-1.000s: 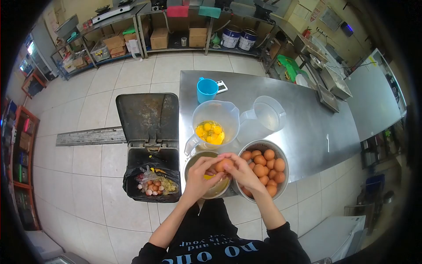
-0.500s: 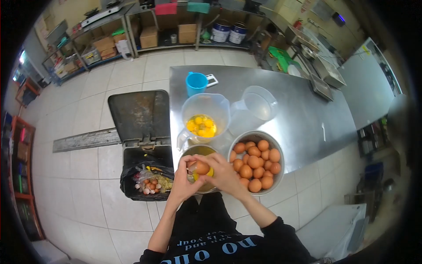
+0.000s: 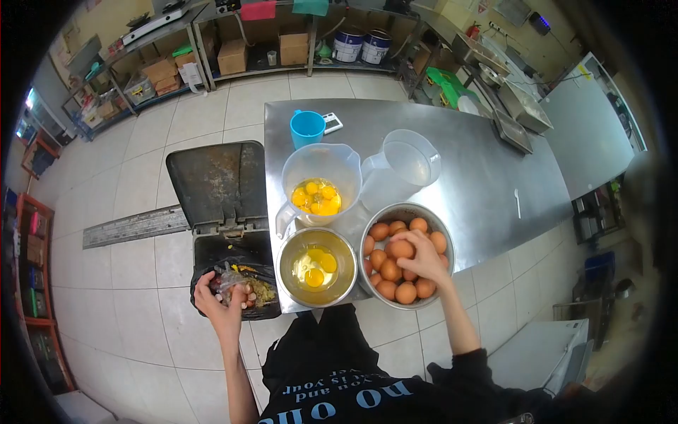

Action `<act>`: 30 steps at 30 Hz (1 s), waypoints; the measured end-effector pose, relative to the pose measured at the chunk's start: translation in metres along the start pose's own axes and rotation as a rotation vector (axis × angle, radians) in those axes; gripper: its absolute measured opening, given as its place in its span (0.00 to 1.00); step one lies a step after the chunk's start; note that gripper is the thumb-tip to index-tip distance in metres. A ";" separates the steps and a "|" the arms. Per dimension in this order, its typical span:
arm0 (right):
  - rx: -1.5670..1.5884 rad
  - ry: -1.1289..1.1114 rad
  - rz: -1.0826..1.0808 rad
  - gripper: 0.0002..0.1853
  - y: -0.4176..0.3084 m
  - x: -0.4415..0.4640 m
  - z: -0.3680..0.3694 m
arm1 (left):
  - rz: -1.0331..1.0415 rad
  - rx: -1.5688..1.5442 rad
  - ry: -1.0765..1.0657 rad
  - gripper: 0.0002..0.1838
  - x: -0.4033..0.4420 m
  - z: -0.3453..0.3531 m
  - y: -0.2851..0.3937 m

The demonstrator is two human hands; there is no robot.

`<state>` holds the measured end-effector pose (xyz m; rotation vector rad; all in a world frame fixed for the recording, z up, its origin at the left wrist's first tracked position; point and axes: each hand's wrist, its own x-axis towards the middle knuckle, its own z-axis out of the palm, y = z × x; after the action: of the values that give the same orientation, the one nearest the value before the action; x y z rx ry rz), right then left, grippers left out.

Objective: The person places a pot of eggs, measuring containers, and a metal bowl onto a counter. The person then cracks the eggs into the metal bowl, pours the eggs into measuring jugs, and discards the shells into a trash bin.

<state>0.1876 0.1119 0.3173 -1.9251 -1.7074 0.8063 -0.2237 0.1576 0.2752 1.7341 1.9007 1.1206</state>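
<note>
My left hand (image 3: 220, 302) is over the open black bin (image 3: 205, 286), its fingers apart above the shells and scraps. My right hand (image 3: 422, 258) reaches into a metal bowl (image 3: 450, 263) of brown eggs, its fingers around one egg (image 3: 402, 249). Between my hands a smaller metal bowl (image 3: 286, 272) holds cracked eggs with yellow yolks (image 3: 315, 275). Behind it, a clear plastic jug (image 3: 291, 166) contains several yolks in egg white. An unbroken-looking second clear jug (image 3: 402, 166) stands to its right.
A blue cup (image 3: 308, 128) and a small white scale (image 3: 332, 123) are at the steel table's (image 3: 487, 184) back left. A white plastic utensil (image 3: 517, 203) lies on the right. The bin's raised lid (image 3: 217, 180) stands beside the table's left edge.
My hands have separated from the egg they held over the small bowl. The left moved to the bin, the right to the egg bowl. Yolks now show in the small bowl.
</note>
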 end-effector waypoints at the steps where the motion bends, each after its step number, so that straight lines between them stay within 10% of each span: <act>1: 0.390 0.102 -0.104 0.22 -0.004 0.002 0.000 | -0.005 -0.002 0.007 0.28 0.001 0.000 0.002; 7: 0.836 0.227 -0.123 0.22 -0.084 0.003 0.024 | -0.096 -0.254 -0.041 0.23 0.009 0.008 0.030; 11: -0.170 0.212 -0.511 0.20 -0.066 0.024 0.050 | 0.044 -0.342 -0.135 0.19 0.001 0.029 0.060; 13: -0.129 0.168 -0.527 0.20 -0.065 0.029 0.051 | 0.050 -0.445 -0.274 0.17 -0.001 0.038 0.072; 23: 0.922 -0.253 0.160 0.18 -0.118 0.023 0.030 | 0.082 -0.705 -0.710 0.27 0.014 0.038 0.154; 30: 0.269 -0.202 -0.347 0.25 -0.118 0.026 0.035 | 0.097 -0.628 -0.599 0.23 0.011 0.046 0.137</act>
<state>0.0791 0.1525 0.3669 -1.3611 -1.8693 1.0569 -0.1001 0.1761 0.3486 1.5568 0.9822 0.9409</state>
